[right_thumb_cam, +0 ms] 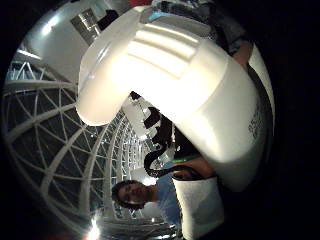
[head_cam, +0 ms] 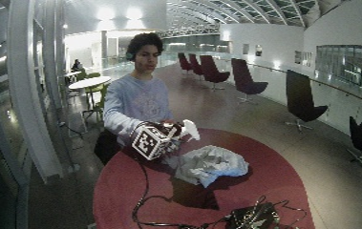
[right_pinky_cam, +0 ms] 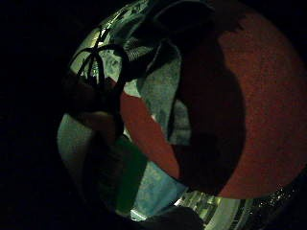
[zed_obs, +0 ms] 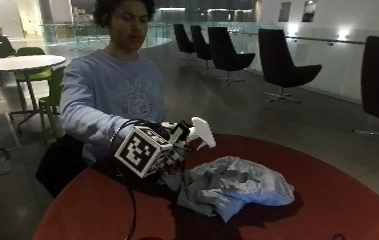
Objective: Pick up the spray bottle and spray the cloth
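Far left in the outside view: gloved right hand (zed_obs: 169,150) lifted above the round red desk (zed_obs: 322,195), fingers curled round the neck of a white plastic spray bottle (zed_obs: 199,131), nozzle pointing right and slightly down. Grip closed on the bottle; trigger finger not visible enough to place. In the thumb-side palm view, the bottle's white head (right_thumb_cam: 170,75) filling most of the picture, close against the palm. Just right of the hand and below the nozzle: crumpled grey cloth (zed_obs: 232,187) heaped on the desk. Likely light, rigid and smooth plastic, possibly slippery; best taken at the narrow neck under the trigger. Soft, limp cloth, unlikely to shift under spray.
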### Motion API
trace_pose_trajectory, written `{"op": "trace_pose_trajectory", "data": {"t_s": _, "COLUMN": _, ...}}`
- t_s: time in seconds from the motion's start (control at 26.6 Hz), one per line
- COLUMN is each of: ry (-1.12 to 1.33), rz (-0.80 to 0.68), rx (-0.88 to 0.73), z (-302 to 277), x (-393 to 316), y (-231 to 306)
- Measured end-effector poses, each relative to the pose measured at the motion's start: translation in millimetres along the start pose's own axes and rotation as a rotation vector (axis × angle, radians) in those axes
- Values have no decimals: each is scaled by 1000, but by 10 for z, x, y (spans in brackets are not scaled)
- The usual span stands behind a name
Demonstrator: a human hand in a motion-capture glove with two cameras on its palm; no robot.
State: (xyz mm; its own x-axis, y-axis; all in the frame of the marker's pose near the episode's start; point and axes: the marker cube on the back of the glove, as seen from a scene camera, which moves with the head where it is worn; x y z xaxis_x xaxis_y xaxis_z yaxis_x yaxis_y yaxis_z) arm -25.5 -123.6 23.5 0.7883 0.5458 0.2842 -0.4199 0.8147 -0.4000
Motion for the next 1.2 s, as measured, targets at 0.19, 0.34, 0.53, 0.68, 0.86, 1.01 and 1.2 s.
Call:
{"op": "trace_pose_trajectory", "data": {"t_s": 0.19, "ry": 8, "rz": 21, "rx": -29, "z": 40, "x": 4, "y": -41}}
{"op": "trace_pose_trajectory", "data": {"t_s": 0.34, "ry": 17, "rz": 24, "rx": -33, "z": 52, "x": 2, "y": -76}}
{"op": "trace_pose_trajectory", "data": {"t_s": 0.53, "ry": 37, "rz": 33, "rx": -56, "z": 77, "x": -1, "y": -78}}
{"op": "trace_pose_trajectory", "data": {"t_s": 0.68, "ry": 53, "rz": 42, "rx": -71, "z": 113, "x": 21, "y": -72}}
{"op": "trace_pose_trajectory", "data": {"t_s": 0.86, "ry": 35, "rz": 43, "rx": -72, "z": 136, "x": 0, "y": -77}}
{"op": "trace_pose_trajectory", "data": {"t_s": 1.01, "ry": 17, "rz": 40, "rx": -57, "z": 141, "x": -18, "y": -96}}
{"op": "trace_pose_trajectory", "data": {"t_s": 1.2, "ry": 19, "rz": 44, "rx": -47, "z": 148, "x": -12, "y": -107}}
